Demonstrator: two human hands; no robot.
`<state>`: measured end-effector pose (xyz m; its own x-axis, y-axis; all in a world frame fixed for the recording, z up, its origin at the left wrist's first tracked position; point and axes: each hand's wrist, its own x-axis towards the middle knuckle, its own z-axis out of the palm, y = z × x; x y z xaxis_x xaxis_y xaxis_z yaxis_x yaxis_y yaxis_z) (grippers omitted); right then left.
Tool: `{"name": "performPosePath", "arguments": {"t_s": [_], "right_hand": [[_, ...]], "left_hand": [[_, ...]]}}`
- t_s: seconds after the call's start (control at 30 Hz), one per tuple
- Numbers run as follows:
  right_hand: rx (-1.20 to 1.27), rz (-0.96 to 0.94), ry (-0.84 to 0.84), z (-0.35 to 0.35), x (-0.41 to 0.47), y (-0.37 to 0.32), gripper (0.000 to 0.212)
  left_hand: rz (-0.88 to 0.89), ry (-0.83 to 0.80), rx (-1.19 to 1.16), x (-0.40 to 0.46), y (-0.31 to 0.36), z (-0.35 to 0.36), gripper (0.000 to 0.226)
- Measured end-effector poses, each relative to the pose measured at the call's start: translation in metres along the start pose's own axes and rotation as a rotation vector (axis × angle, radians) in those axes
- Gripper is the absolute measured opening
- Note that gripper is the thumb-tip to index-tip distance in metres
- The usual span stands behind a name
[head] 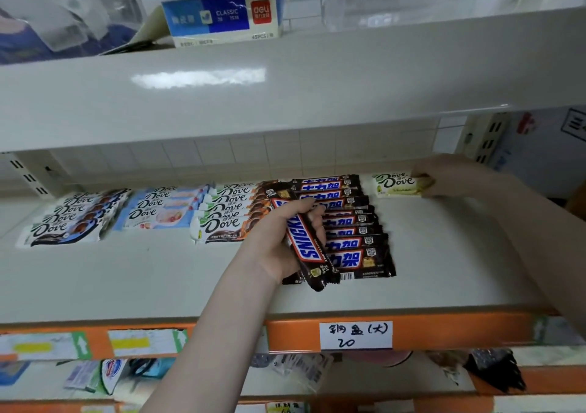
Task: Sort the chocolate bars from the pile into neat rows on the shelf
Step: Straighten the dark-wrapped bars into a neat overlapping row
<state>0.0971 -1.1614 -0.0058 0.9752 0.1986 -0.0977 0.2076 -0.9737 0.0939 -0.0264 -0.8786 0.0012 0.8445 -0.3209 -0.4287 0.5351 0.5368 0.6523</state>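
Note:
On the cream shelf [158,273] lie rows of bars: dark-blue Dove bars [68,219] at the left, light-blue Dove bars [161,206], brown-and-orange Dove bars [226,216], then a row of Snickers bars [352,222]. My left hand [279,241] is shut on a Snickers bar [304,241], held lengthwise over the near end of that row. At the back right my right hand [450,175] grips the right end of a green-and-white Dove bar [394,184] lying on the shelf. The pile is not in view.
The upper shelf [285,89] hangs low over the work area, carrying a blue box [222,16] and clear plastic containers. An orange front edge with a handwritten label [355,335] bounds the shelf. Assorted packets sit on the shelf below.

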Motion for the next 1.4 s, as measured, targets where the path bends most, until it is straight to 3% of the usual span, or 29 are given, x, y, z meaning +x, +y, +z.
{"name": "performPosePath", "arguments": {"t_s": [0.2,0.37,0.53,0.73,0.87,1.07,1.17,1.4], "right_hand": [[-0.036,-0.003,0.034,0.005,0.0,-0.001,0.037],[0.026,0.001,0.209,0.01,-0.005,-0.011,0.041],[0.457,-0.112,0.348,-0.004,-0.035,-0.053,0.035],[0.987,-0.293,0.223,-0.025,-0.079,-0.1,0.026],[1.12,-0.352,0.129,-0.03,-0.095,-0.122,0.018],[1.358,-0.267,-0.01,-0.032,-0.105,-0.128,0.012],[1.467,-0.238,-0.058,-0.029,-0.111,-0.127,0.01],[1.458,-0.201,-0.046,-0.014,-0.127,-0.121,0.015]], "left_hand": [[0.022,0.009,-0.039,-0.005,0.005,-0.004,0.01],[0.07,-0.003,0.044,-0.01,0.005,-0.006,0.029],[-0.005,-0.036,0.362,-0.019,0.008,-0.007,0.05],[-0.028,-0.079,0.597,-0.019,0.006,0.0,0.048],[-0.045,-0.076,0.781,-0.023,0.001,0.008,0.021],[0.044,-0.209,0.79,-0.03,-0.002,0.002,0.028],[0.121,-0.322,0.923,-0.035,0.003,-0.01,0.039],[0.164,-0.212,1.102,-0.048,0.011,-0.038,0.039]]}}
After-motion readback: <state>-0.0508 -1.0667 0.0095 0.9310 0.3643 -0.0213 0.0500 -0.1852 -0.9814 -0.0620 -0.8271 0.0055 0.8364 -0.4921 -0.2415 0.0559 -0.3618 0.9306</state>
